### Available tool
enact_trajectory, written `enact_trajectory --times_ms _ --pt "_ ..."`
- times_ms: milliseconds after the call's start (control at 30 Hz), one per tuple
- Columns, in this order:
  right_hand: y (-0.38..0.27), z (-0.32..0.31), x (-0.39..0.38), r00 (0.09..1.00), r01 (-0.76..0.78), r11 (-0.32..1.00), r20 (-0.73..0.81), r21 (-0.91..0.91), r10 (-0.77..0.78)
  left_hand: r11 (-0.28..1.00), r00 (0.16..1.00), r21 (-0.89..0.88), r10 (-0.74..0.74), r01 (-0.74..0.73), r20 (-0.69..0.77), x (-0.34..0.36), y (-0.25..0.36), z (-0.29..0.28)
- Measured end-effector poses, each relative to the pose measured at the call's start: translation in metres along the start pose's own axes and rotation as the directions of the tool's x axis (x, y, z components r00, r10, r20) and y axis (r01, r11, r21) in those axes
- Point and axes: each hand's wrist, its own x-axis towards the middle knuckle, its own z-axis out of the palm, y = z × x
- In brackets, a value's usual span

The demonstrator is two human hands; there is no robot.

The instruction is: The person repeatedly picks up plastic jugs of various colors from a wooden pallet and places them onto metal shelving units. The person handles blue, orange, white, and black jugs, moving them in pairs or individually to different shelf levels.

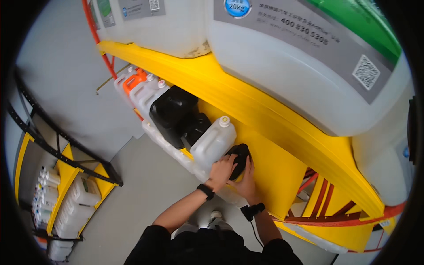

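Both my hands grip a small black container [239, 153] on the lower yellow shelf [278, 176]. My left hand [221, 171] has its fingers curled onto the container's near left side, and my right hand [244, 179] holds it lower on the right; its base is hidden by the hands. Just left of it stands a translucent white jerrycan [211, 143] with a white cap. Farther left are a large black jerrycan [172, 112], a smaller black one [196, 130], and several white jugs [145, 92] with an orange one [132, 83] among them.
Large translucent jugs [291, 84] rest on the upper yellow beam [243, 97] above my hands. Red rack posts [106, 62] frame the shelving. A black rack [62, 145] with white containers [79, 203] stands at left, across grey floor [128, 190].
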Motion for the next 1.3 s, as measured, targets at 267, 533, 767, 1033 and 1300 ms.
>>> enact_trajectory --times_ms 267,533,767,1033,1300 --pt "0.051 0.047 -0.009 0.998 0.045 0.999 -0.053 0.003 -0.044 0.981 0.983 0.171 0.113 -0.087 -0.145 -0.046 -0.006 0.018" --pt "0.067 0.092 -0.122 0.986 0.045 0.992 0.155 0.114 -0.063 0.903 0.903 -0.036 -0.430 0.429 -0.012 -0.282 -0.046 -0.011" --pt "0.123 0.199 -0.208 0.164 -0.012 0.982 0.968 -0.190 0.190 -0.330 -0.349 -0.172 -0.933 0.928 -0.092 -0.683 0.014 0.081" --pt "0.186 0.323 -0.260 -0.159 0.353 0.902 0.934 -0.249 0.320 -0.678 -0.731 -0.464 -0.677 0.571 0.089 -0.873 0.265 0.190" --pt "0.005 0.337 -0.426 -0.300 0.488 0.850 0.877 -0.197 0.375 -0.779 -0.781 -0.627 -0.386 -0.010 0.491 -0.833 0.425 0.382"
